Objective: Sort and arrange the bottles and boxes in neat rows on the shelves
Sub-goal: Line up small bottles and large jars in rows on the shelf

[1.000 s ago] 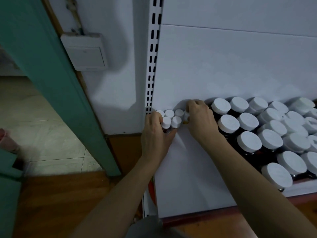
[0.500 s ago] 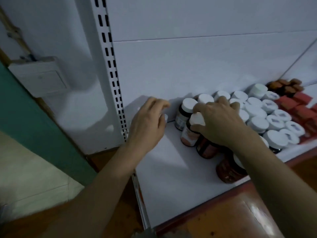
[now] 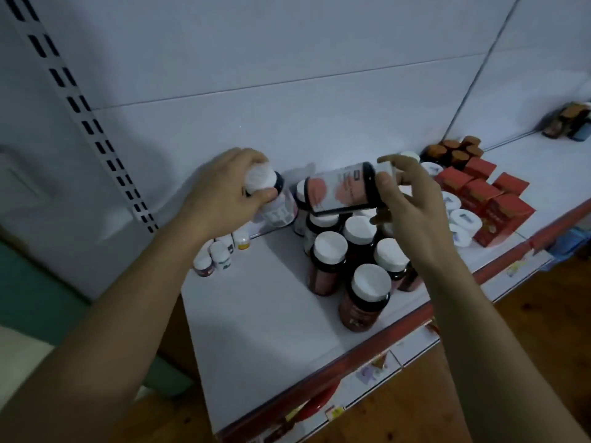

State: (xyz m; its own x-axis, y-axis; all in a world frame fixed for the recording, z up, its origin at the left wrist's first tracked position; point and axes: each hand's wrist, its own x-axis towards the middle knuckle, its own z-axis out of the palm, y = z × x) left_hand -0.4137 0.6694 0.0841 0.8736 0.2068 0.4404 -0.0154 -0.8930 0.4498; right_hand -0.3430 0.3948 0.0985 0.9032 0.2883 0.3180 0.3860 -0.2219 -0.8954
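My left hand point(image 3: 224, 190) grips the white cap of a dark bottle point(image 3: 278, 206) that is tilted above the shelf's back left. My right hand point(image 3: 406, 203) holds a second dark bottle with a pink label point(image 3: 339, 190) sideways in the air by its cap end. Below them several white-capped dark bottles point(image 3: 329, 260) stand in a loose cluster on the white shelf point(image 3: 256, 314). Several small white-capped vials point(image 3: 220, 254) stand at the back left under my left wrist.
Red boxes point(image 3: 486, 199) and brown-lidded jars point(image 3: 454, 151) stand to the right of the bottles. More dark jars point(image 3: 569, 123) sit on the neighbouring shelf at far right. A slotted upright point(image 3: 96, 129) bounds the shelf on the left. The shelf's front edge point(image 3: 367, 356) is red.
Both hands have lifted a large bottle each off the shelf; before, the left hand was by the small vials and the right rested on the bottle cluster. The view has swung right.
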